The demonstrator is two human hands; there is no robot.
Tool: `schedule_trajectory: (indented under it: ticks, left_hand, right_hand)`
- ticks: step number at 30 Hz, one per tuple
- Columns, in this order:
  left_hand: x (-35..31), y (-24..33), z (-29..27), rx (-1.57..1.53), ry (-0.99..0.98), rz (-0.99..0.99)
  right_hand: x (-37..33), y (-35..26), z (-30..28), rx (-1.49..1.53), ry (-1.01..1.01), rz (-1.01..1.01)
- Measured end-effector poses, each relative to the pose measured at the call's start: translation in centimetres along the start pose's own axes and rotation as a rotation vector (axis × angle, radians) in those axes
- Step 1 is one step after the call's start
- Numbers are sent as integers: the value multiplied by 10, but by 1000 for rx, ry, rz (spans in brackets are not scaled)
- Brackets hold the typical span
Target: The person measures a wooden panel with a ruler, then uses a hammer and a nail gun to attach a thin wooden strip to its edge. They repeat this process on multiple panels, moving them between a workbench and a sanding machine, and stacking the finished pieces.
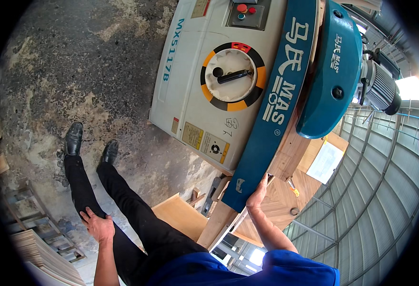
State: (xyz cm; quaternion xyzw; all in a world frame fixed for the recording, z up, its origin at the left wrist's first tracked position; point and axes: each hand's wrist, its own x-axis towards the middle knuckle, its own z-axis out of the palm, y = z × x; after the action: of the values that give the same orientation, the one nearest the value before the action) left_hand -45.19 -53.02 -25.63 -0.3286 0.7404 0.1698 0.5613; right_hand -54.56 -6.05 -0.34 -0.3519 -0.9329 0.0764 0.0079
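My left hand (98, 225) rests on the black trousers (114, 190) near the knee, its fingers spread and holding nothing. On the right, my right hand (257, 193) lies against the end of the long blue edge panel (271, 119) of a woodworking machine, beside its wooden top (284, 159). Its fingers are stretched out along that edge, and no loose thing shows in them. The machine's pale cabinet (181, 109) carries a round handwheel (231, 75) with a black handle, inside a black and orange ring.
A blue rounded cover (331, 71) and a grey motor (382, 88) sit above the machine top. Red and green buttons (242, 9) are on its control panel. Beyond are a wooden table (295, 200), a white sheet (324, 162) and a tape roll (294, 211). Stacked boards (45, 255) stand lower left.
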Motion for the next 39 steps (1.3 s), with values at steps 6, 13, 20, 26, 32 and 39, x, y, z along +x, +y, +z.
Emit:
schedule_trajectory:
  ticks: [6, 13, 20, 26, 32, 39]
  left_hand:
    - [0, 1, -1, -3, -1, 3]
    - [1, 0, 0, -9, 5, 8]
    - [0, 2, -1, -1, 3, -1]
    - [1, 1, 0, 7, 12, 4]
    - [1, 2, -2, 7, 5, 3]
    - [2, 1, 1, 6, 20, 9]
  right_hand:
    - [1, 4, -1, 3, -1, 16]
    - [-3, -4, -2, -186, 4, 15]
    - [-2, -6, 0, -119, 8, 27]
    - [-2, -9, -1, -138, -2, 30]
    - [-2, -11, -1, -141, -3, 34]
    - [-1, -6, -1, -134, 6, 12]
